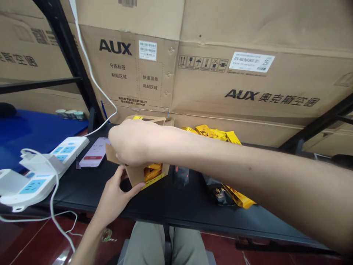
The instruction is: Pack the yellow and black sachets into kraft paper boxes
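While the left hand (113,200) cups the cardboard box (138,176) on the desk (82,197), the right hand (132,143) curls over its top, its grip hidden, above yellow packets (152,173) inside.

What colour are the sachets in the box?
The sachets are golden yellow; the head view shows them.

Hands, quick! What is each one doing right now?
Left hand: closed around the lower corner of the cardboard box, holding it.
Right hand: over the box, fingers hidden, so I cannot tell.
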Available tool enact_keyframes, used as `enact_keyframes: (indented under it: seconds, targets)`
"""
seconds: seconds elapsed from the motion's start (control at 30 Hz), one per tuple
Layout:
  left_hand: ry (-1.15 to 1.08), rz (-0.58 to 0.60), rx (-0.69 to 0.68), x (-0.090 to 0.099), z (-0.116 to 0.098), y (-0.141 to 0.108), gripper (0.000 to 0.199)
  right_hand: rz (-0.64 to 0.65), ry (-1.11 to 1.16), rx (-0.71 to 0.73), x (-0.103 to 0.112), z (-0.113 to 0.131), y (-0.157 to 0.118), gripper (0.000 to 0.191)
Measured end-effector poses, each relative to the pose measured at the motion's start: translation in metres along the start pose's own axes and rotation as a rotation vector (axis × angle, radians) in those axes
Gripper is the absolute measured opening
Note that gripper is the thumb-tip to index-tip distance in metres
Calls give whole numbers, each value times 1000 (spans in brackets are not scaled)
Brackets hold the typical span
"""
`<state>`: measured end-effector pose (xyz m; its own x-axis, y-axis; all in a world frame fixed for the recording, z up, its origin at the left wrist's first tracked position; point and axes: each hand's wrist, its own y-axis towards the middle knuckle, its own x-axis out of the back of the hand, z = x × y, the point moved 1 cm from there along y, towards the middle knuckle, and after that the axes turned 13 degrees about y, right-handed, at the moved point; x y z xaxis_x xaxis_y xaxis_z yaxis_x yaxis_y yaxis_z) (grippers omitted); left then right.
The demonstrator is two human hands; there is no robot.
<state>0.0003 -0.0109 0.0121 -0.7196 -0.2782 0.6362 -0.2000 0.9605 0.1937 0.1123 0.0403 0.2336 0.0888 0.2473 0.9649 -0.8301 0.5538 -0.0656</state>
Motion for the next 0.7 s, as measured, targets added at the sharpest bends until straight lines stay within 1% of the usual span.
enact_keyframes:
  seconds: [0.07,0.1,0.23,0.37,0.47,0.6,0.7]
  targets:
    - [-17,11,-12,-1,1,0,56,132,-82,-58,-1,-1,0,12]
    - [-24,13,-16,-1,1,0,57,189,-115,-63,-3,-2,1,15]
    - [-38,8,-21,-1,1,-1,56,294,-151,-19,-8,-7,5,21]
    - [-37,-7,-23,-1,0,-1,54,392,-35,-18,-10,-17,9,18]
    - [-40,-7,-21,-1,1,0,53,473,54,-23,-13,-27,12,20]
    - [-44,3,-17,0,0,0,52,583,191,-69,-24,-39,21,21]
    - [-49,7,-12,0,-2,0,51,596,206,-69,-30,-43,25,22]
